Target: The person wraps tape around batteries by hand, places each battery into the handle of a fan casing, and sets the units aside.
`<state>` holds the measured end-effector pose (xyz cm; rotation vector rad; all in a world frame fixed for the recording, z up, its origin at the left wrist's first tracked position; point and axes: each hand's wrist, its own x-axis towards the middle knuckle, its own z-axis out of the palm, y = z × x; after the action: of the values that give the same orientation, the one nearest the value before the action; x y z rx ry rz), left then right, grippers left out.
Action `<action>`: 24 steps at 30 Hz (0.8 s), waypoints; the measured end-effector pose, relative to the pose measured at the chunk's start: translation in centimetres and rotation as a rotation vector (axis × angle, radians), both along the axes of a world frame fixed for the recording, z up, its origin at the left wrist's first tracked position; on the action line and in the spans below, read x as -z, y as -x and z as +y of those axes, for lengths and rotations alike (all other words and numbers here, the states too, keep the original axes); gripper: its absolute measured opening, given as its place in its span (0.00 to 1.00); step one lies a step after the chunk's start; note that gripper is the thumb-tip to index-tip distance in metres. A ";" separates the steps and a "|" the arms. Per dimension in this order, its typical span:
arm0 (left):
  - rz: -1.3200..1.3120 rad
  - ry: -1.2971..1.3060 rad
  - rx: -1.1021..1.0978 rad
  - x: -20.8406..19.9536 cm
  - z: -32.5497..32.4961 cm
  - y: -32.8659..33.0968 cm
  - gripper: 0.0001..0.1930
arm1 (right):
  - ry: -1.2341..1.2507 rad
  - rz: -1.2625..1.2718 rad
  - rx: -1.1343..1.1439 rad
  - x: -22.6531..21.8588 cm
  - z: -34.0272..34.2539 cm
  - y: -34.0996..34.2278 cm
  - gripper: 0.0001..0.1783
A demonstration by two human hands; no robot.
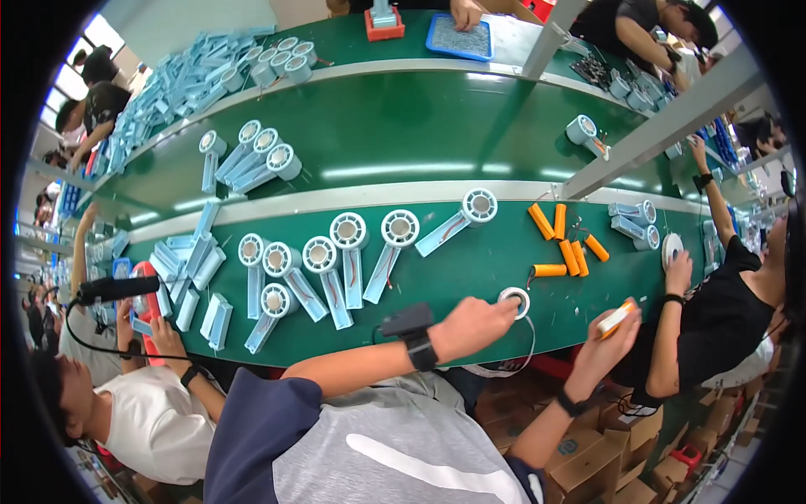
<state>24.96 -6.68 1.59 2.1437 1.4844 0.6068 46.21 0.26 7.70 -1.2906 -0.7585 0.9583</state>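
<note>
My left hand (pixel 472 328) closes its fingers on the near left edge of a roll of white tape (pixel 525 294), which is at the front of the green bench. A pale strip (pixel 532 346) trails from the roll down past the bench edge. Farther right, my right hand (pixel 598 359) is off the bench's front edge. It holds up an orange cylindrical battery (pixel 628 308) with a white patch along its side. Several more orange batteries (pixel 574 257) with thin wires lie beyond the roll. Left of them are several light blue handheld fan bodies (pixel 348 231) with round heads and open handles.
Loose light blue handle shells (pixel 191 262) are heaped at the left. A pale rail (pixel 403 195) separates my bench from the green conveyor belt (pixel 395 126), where more fan bodies (pixel 283 160) lie. A slanting metal post (pixel 663 126) rises at right. Co-workers sit close on both sides.
</note>
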 end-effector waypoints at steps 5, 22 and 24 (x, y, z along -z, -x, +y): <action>0.473 -0.436 -0.143 -5.5 2.9 10.5 0.09 | 0.109 0.178 -0.047 4.7 -7.1 0.0 0.19; 0.466 -0.467 0.102 -2.5 9.1 10.2 0.09 | 0.139 0.270 -0.075 5.2 -6.9 2.6 0.15; 0.527 -0.492 0.076 -2.0 9.4 10.4 0.07 | 0.179 0.289 -0.047 4.8 -6.8 3.2 0.15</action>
<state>14.60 2.75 3.59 2.8985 1.6211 0.4269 42.98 -6.57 2.89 -1.2558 -0.4891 1.2420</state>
